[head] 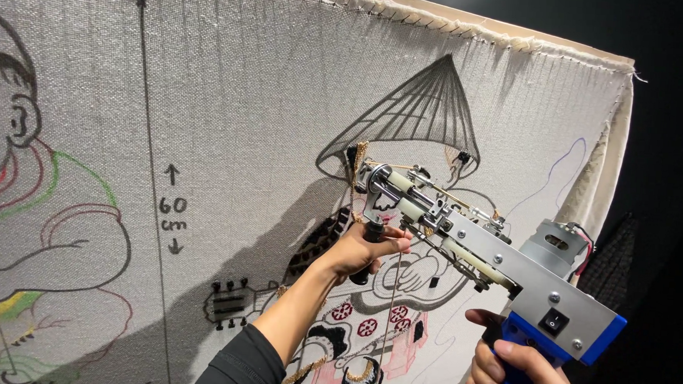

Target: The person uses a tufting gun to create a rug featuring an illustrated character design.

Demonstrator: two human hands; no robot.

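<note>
Head view: tufting gun points up-left into cloth.

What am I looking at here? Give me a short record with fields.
Setting: stretched grey cloth on a frame, with drawn figures
Tool: tufting gun, blue and silver, tip against the cloth
Left hand: grips the gun's black front handle
Right hand: holds the blue rear grip
Yarn: tan strand running along the gun

A dark wall stands behind the wooden frame, a dark cloth hanging at its side
</note>
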